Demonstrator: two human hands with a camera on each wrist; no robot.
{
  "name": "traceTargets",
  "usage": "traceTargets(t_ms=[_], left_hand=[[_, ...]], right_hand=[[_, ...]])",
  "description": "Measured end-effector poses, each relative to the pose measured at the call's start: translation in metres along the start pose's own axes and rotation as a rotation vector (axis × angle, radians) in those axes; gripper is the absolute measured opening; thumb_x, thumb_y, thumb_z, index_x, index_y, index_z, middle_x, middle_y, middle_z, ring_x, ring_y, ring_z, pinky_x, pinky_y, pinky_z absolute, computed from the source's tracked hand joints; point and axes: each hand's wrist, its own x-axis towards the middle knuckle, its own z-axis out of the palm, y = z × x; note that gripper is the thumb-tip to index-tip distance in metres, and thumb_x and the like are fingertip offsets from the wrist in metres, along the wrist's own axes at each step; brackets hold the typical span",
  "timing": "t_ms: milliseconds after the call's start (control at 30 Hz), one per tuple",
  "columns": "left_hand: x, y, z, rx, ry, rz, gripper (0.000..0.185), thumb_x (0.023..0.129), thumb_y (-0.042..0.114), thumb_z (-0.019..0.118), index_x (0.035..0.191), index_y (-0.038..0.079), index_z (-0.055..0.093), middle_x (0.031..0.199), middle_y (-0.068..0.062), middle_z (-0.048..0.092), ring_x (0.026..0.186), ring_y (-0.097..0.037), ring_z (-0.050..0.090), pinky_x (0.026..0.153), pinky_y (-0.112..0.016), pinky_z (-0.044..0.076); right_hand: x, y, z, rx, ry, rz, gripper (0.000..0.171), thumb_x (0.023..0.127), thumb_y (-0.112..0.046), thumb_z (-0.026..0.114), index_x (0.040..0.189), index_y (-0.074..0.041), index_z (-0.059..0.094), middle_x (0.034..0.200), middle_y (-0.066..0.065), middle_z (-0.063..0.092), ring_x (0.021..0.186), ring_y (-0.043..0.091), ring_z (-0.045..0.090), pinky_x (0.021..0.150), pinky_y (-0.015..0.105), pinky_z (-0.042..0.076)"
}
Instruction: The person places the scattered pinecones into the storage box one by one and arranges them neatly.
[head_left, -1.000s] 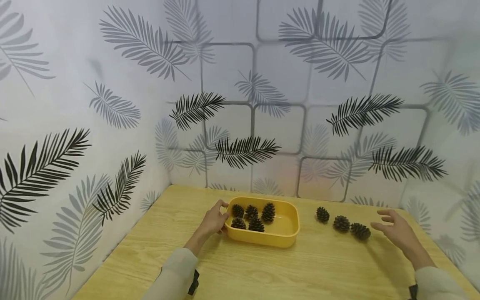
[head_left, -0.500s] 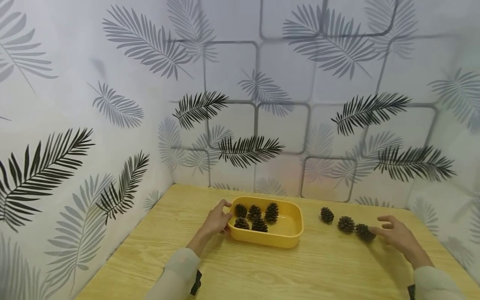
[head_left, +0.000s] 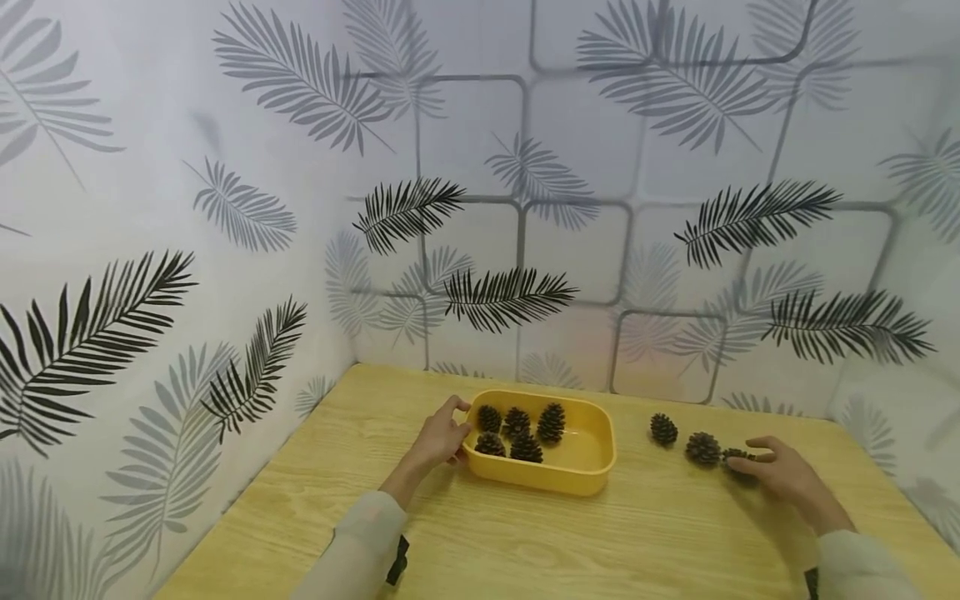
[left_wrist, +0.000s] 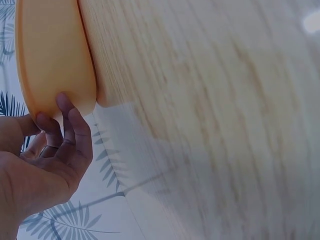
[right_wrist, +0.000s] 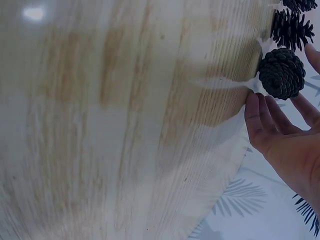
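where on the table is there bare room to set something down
Bare wood runs along the near edge of the table, between the two sleeves. A smaller patch separates the yellow tray from the pine cones. The tray's left half is crowded; its right end is bare.

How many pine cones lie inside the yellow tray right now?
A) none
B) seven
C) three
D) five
D: the head view shows five pine cones inside the yellow tray, which the left hand holds at its end, while three more lie on the table by the right hand.
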Motion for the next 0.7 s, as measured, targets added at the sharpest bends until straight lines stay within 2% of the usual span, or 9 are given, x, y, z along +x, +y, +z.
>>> traceTargets(t_ms=[267,467,533,700], left_hand=[[0.002,-0.003,0.001,-0.003,0.003,-0.003,0.033,0.109,0.008,0.053,0.141,0.003,0.049,0.071,-0.011,0.063,0.060,-0.036,0.072,0.051,-0.036,0.058],[0.000,-0.002,-0.001,-0.005,-0.004,0.004,0.034,0.109,0.009,0.053,0.142,0.002,0.048,0.073,-0.011,0.064,0.062,-0.036,0.073,0.052,-0.036,0.058],[0.000,-0.001,-0.001,-0.010,-0.006,0.005,0.034,0.109,0.009,0.053,0.142,0.002,0.048,0.073,-0.011,0.064,0.063,-0.038,0.073,0.053,-0.037,0.059],[-0.001,0.000,-0.001,-0.019,-0.009,-0.006,0.034,0.109,0.008,0.051,0.143,0.002,0.048,0.072,-0.011,0.063,0.066,-0.040,0.073,0.055,-0.039,0.060]], right_hand=[[0.005,0.000,0.010,-0.052,0.018,-0.037,0.085,0.104,-0.045,0.062,0.147,0.020,0.030,0.143,0.051,0.037,0.128,0.066,0.042,0.103,0.071,0.040],[0.012,0.006,0.016,-0.108,0.042,-0.059,0.085,0.101,-0.047,0.065,0.142,0.021,0.036,0.141,0.050,0.039,0.125,0.066,0.044,0.101,0.071,0.043],[0.012,0.006,0.017,-0.117,0.062,-0.063,0.082,0.100,-0.044,0.067,0.140,0.021,0.038,0.138,0.050,0.041,0.123,0.066,0.045,0.100,0.070,0.043],[0.009,0.002,0.023,-0.106,0.104,-0.107,0.066,0.097,-0.022,0.070,0.135,0.023,0.040,0.128,0.050,0.048,0.117,0.067,0.049,0.097,0.071,0.044]])
